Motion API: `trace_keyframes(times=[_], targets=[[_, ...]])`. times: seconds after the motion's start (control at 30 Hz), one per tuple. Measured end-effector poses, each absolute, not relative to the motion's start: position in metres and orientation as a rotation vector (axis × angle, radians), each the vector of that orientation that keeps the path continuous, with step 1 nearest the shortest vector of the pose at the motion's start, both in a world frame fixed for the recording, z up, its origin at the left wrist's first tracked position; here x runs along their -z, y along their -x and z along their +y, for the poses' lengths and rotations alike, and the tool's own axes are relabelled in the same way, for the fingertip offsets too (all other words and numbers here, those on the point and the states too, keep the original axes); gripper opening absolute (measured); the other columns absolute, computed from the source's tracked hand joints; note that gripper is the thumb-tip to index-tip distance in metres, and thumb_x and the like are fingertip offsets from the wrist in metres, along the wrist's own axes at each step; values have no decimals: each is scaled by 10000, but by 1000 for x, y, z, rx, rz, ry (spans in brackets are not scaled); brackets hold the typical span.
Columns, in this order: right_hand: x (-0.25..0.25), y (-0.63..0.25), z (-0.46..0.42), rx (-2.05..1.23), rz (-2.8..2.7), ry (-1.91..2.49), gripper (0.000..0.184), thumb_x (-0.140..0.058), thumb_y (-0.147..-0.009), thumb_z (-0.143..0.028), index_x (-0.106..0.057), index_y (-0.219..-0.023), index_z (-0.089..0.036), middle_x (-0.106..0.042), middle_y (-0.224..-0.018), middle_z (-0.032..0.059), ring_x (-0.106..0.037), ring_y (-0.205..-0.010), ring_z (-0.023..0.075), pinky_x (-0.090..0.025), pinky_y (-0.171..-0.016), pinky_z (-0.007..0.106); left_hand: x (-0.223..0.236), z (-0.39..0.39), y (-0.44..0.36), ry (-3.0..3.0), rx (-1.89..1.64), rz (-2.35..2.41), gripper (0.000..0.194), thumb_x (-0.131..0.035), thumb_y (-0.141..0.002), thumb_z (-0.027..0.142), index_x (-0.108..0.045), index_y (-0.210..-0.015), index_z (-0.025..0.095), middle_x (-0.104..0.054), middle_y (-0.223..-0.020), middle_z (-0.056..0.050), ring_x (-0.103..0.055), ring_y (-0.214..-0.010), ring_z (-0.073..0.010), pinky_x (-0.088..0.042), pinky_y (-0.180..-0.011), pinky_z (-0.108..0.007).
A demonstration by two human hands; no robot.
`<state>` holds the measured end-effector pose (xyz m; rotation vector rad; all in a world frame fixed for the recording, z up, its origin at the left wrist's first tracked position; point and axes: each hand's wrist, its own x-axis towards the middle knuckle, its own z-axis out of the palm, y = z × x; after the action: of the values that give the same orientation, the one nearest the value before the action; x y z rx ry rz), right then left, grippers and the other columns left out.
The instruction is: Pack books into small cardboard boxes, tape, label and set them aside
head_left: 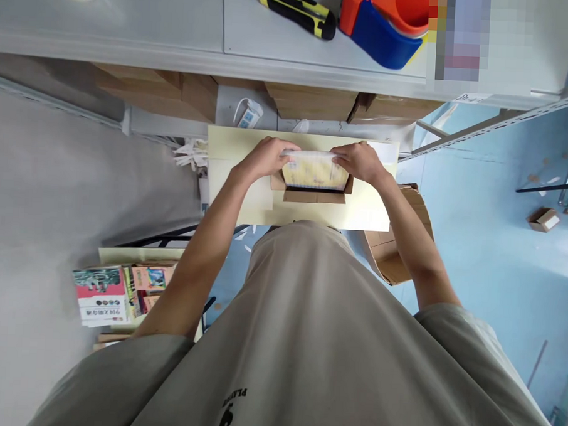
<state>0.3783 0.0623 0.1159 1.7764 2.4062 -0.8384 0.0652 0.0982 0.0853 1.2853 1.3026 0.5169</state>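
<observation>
A flat yellow printed book (316, 170) with a pale top edge is held tilted over an open cardboard box (314, 197), its lower part inside. My left hand (269, 156) pinches its upper left corner, thumb in front. At the upper right corner my right hand (360, 162) grips the same edge. The small brown box lies on a pale yellow tabletop (242, 202), with its near flap folded outward toward me. How deep the book sits in the box cannot be told.
On the shelf (155, 25) above lie a yellow-black utility knife (297, 9) and a red-blue tape dispenser (386, 29). Cardboard boxes (312, 101) and a power strip (250, 114) sit beneath it. A larger open carton (395, 262) stands at right; books (104, 296) lie lower left.
</observation>
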Motion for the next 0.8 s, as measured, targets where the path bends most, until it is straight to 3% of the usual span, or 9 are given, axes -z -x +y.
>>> trace_keyframes(times=[0.33, 0.53, 0.67, 0.8], targets=[[-111, -368, 55, 806, 2343, -1825, 427, -619, -1134, -293, -881, -1471, -265, -914, -1359, 94, -814, -1254, 408, -602, -1033, 464, -73, 93, -58, -1410, -527, 1188, 274, -884, -754, 39, -898, -911, 263, -871, -1007, -93, -752, -1382, -485, -503, -1324, -551], [-86, -357, 44, 819, 2156, -1755, 471, -596, -1172, -259, -819, -1586, -253, -836, -1562, 151, -781, -1409, 427, -581, -1176, 505, -40, 79, -69, -1406, -439, 1214, 271, -834, -683, 58, -870, -837, 278, -831, -915, -107, -745, -1328, -483, -420, -1349, -588], [-66, -348, 37, 767, 2124, -1700, 469, -558, -1187, -251, -824, -1573, -238, -862, -1491, 188, -793, -1368, 412, -517, -1256, 531, -23, 65, -80, -1443, -406, 1250, 206, -836, -626, 82, -794, -735, 252, -764, -796, -140, -687, -1392, -512, -273, -1397, -670], [-48, -341, 36, 741, 2144, -1672, 489, -510, -1190, -221, -814, -1566, -155, -874, -1423, 227, -798, -1287, 357, -440, -1310, 500, -10, 59, -87, -1568, -346, 1280, 191, -834, -668, 120, -714, -678, 269, -696, -733, -128, -650, -1368, -515, -197, -1395, -721]])
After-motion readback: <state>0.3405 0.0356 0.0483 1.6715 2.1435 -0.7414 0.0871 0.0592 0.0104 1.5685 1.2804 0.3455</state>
